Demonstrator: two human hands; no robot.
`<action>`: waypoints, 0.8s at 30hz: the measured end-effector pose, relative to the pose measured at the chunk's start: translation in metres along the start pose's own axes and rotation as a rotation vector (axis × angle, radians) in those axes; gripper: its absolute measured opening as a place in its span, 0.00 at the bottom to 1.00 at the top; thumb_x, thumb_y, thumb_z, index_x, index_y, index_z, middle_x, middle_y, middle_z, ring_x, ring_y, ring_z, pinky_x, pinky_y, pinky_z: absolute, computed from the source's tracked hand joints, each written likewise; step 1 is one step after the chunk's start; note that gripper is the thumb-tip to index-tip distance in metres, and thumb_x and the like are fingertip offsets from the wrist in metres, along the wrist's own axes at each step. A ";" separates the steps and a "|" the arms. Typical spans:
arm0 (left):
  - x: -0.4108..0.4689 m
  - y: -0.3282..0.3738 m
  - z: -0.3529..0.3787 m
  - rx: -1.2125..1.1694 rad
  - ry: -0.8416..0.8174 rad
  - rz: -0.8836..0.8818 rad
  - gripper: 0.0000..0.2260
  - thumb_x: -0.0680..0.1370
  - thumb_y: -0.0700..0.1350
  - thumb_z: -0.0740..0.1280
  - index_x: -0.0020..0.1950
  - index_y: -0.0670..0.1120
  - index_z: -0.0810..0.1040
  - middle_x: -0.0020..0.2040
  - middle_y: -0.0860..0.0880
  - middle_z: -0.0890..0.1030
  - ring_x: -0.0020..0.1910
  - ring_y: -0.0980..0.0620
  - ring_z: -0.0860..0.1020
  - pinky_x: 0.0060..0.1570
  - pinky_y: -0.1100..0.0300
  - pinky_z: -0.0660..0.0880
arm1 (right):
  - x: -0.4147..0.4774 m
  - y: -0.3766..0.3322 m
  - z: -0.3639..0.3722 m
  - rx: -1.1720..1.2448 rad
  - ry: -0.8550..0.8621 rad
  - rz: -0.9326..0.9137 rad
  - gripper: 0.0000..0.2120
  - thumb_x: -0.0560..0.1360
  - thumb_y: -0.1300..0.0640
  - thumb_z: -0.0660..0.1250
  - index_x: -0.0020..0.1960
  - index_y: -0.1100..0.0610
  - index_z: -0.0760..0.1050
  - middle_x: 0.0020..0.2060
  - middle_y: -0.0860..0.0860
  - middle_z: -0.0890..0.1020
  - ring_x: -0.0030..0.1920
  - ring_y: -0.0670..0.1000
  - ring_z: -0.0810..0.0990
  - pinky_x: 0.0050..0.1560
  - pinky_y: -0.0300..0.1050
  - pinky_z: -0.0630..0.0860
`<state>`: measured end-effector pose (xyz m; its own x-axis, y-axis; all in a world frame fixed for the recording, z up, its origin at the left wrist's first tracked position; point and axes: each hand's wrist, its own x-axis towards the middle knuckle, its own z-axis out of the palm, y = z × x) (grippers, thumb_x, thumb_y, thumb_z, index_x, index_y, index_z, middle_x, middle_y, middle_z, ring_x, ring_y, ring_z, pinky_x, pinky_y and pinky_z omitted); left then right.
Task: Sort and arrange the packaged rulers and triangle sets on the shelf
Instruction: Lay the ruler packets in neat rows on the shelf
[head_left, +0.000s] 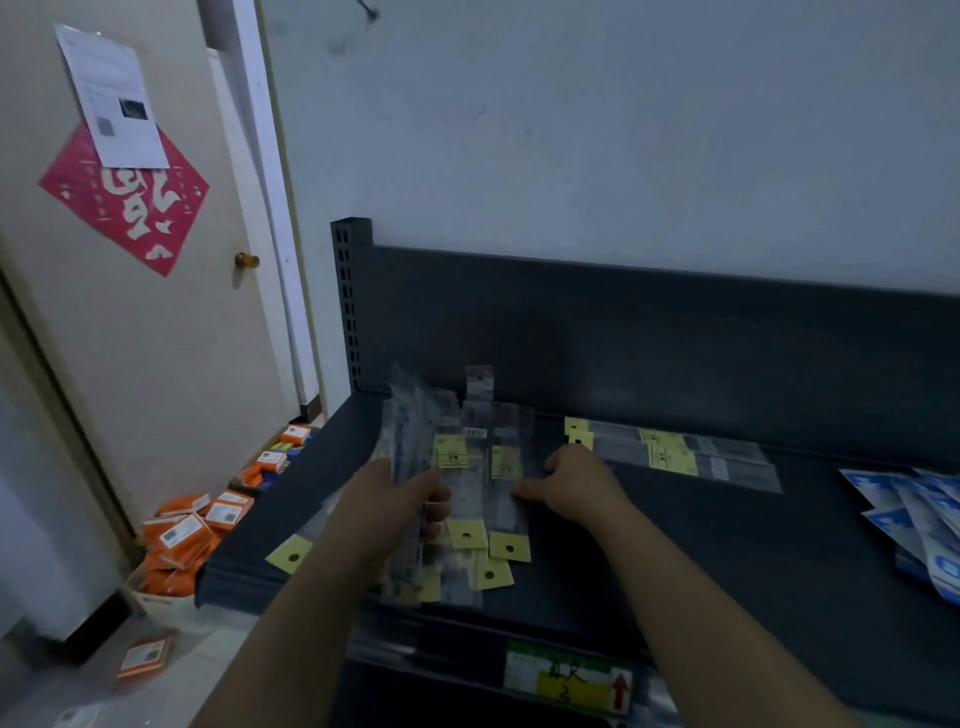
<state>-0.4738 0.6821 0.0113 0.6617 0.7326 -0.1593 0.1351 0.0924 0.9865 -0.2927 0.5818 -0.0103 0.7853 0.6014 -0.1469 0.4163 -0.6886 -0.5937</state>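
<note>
- Head view: the left hand grasps a bundle of clear plastic ruler packs with yellow cards, count unclear, near the left edge of the dark grey metal shelf.
- The right hand, fingers curled, touches a flat ruler pack; whether it grips cannot be told.
- Two rear ruler packs lie behind; bare shelf spreads rightward.

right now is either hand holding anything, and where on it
The left hand grips a bundle of clear ruler packs near their middle. The right hand is curled against a pack on the shelf; whether it grips cannot be told.

Both arms reach forward; left hand grips ruler packets, right hand curled.
</note>
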 end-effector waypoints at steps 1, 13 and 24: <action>0.000 -0.001 0.000 -0.007 -0.007 -0.004 0.04 0.78 0.35 0.65 0.45 0.35 0.75 0.34 0.40 0.76 0.28 0.49 0.74 0.28 0.58 0.73 | 0.001 0.001 -0.003 0.030 -0.015 0.016 0.19 0.68 0.45 0.74 0.37 0.56 0.68 0.33 0.49 0.71 0.32 0.48 0.70 0.30 0.42 0.67; 0.000 -0.002 -0.004 -0.029 -0.031 0.000 0.07 0.77 0.37 0.66 0.49 0.33 0.76 0.35 0.40 0.79 0.31 0.48 0.77 0.31 0.57 0.76 | 0.001 -0.001 -0.001 0.084 0.012 0.087 0.19 0.67 0.47 0.74 0.32 0.57 0.68 0.27 0.50 0.72 0.28 0.49 0.71 0.28 0.40 0.66; 0.006 -0.003 0.000 -0.097 -0.056 -0.011 0.08 0.78 0.38 0.67 0.53 0.34 0.77 0.38 0.41 0.80 0.33 0.49 0.78 0.30 0.59 0.76 | -0.024 0.021 -0.029 0.645 0.015 0.032 0.08 0.75 0.55 0.69 0.48 0.60 0.80 0.36 0.51 0.80 0.35 0.48 0.76 0.33 0.39 0.71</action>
<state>-0.4699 0.6857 0.0078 0.7009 0.6929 -0.1692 0.0724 0.1669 0.9833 -0.2893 0.5416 0.0034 0.8011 0.5756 -0.1644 0.0372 -0.3220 -0.9460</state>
